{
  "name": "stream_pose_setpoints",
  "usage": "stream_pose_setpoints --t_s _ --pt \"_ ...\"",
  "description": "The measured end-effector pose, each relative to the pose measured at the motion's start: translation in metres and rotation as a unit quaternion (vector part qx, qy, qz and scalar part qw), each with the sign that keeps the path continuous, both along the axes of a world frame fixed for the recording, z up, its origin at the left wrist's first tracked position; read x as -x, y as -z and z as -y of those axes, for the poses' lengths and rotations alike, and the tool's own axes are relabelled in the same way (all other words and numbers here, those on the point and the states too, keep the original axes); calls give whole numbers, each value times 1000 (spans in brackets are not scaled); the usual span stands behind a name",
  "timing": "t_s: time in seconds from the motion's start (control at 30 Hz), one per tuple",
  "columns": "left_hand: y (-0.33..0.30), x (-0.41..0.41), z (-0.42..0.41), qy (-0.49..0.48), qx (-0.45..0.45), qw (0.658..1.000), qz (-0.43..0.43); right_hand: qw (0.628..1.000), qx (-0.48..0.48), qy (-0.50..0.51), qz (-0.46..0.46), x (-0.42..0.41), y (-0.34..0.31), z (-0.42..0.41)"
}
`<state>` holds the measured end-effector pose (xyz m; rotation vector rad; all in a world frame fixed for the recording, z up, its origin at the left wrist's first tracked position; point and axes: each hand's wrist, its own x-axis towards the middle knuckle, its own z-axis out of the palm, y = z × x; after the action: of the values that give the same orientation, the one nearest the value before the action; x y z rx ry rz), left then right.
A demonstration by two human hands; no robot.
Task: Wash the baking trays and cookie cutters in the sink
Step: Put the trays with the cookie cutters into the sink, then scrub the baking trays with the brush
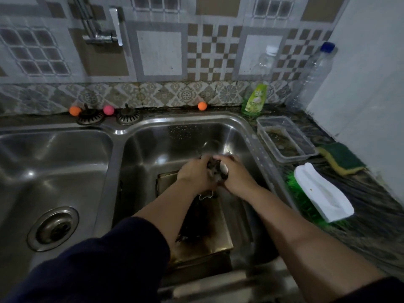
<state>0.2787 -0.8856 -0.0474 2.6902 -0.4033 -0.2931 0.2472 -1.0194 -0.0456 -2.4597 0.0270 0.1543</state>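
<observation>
Both my hands meet over the middle of the right sink basin (240,136). My left hand (194,176) grips a metal cookie cutter (204,196) whose wavy edge sticks out below the palm. My right hand (235,174) grips a dark scrubbing pad (215,169) and presses it against the cutter between the two hands. Under my forearms a stained baking tray (209,228) lies on the basin floor, partly hidden by my left arm. What else lies under the hands I cannot tell.
The left basin (54,162) has a round drain (53,228). A green dish soap bottle (254,99), a clear plastic container (286,138), a green-yellow sponge (342,158) and a white-handled green brush (321,193) sit on the right counter. Two drain strainers (127,117) rest behind the sink.
</observation>
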Motion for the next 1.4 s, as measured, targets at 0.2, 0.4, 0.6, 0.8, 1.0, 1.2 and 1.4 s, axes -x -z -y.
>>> stream_pose_setpoints --t_s 0.2,0.4,0.6,0.8,1.0,1.2,1.4 --pt "2 -34 46 -22 140 990 -17 999 36 8 2 -36 -15 39" --pt "31 -47 54 -37 140 987 -67 998 43 14 -38 -44 10 36" --pt "45 -43 51 -34 154 984 -83 996 -1 44 -74 -41 43 40" --pt "46 -35 39 -46 167 981 -82 995 -31 53 -84 -34 39 34" --pt "57 -7 -10 -94 124 986 -60 995 24 46 -85 -13 31 15" --pt "74 24 -61 -187 93 964 -163 987 55 41 -147 11 55 -11" --pt "86 33 -81 -185 103 952 -219 976 106 67 -177 16 72 -22"
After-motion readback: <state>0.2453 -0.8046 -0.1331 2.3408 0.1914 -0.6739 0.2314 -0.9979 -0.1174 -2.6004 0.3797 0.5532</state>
